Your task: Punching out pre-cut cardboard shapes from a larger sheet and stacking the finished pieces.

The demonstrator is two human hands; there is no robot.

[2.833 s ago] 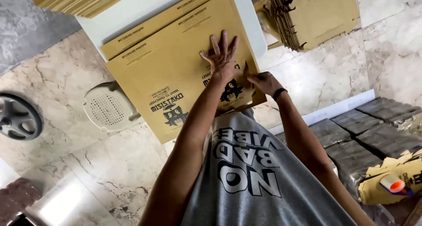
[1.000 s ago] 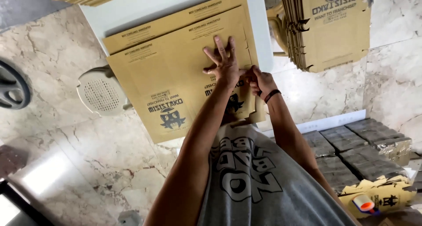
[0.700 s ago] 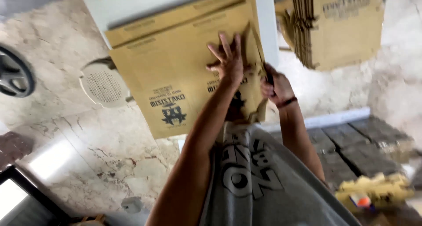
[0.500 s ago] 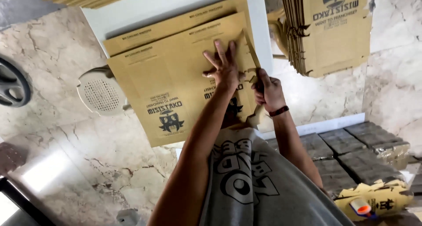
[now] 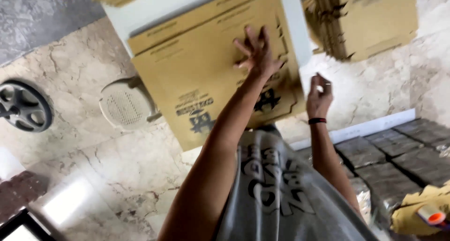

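A flattened brown cardboard box with dark print lies on a white surface, its near end hanging over the edge. My left hand rests flat on the box's right part, fingers spread. To the right of the box, off its edge, my right hand hovers over the marble floor. It wears a black wristband, its fingers are loosely curled, and nothing shows in it. My grey printed shirt fills the bottom middle.
A stack of flattened brown boxes stands at the upper right. A round white perforated object and a black wheel sit on the floor at left. Dark wrapped packs lie at right, beside a yellow wad with an orange-capped item.
My right hand has let go of the box's right edge and drawn away to the right. My left hand stays spread on the box.
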